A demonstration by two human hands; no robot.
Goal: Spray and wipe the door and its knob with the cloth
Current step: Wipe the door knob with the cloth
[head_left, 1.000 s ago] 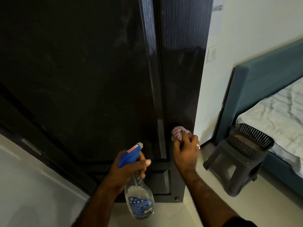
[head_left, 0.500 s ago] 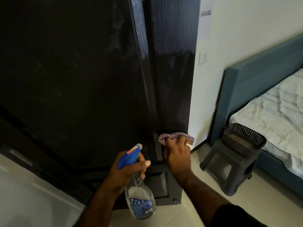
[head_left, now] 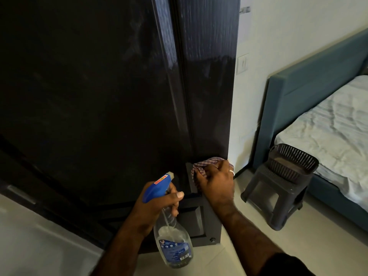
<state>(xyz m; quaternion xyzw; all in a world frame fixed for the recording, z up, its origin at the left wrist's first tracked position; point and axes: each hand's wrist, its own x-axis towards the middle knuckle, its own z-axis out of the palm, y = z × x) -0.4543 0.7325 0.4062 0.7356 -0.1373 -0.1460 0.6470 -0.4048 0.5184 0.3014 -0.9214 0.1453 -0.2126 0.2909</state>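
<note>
A tall, glossy dark door [head_left: 103, 100] fills the left and middle of the head view. Low on its right side, my right hand [head_left: 216, 186] grips a pink checked cloth [head_left: 201, 166] and presses it against the door. My left hand [head_left: 157, 206] holds a clear spray bottle [head_left: 173, 248] by its neck, under the blue trigger head [head_left: 157, 186], just in front of the door's bottom panel. No door knob is in sight.
A white wall with a light switch [head_left: 242, 63] stands right of the door. A dark plastic stool [head_left: 272, 198] carries a dark basket [head_left: 292, 162] beside a blue-framed bed [head_left: 318, 86] with pale sheets. Pale floor tiles [head_left: 249, 242] lie below.
My right hand has slid the cloth leftward and slightly down along the door's lower right part. The cloth has spread out flatter. My left hand and the bottle have barely moved.
</note>
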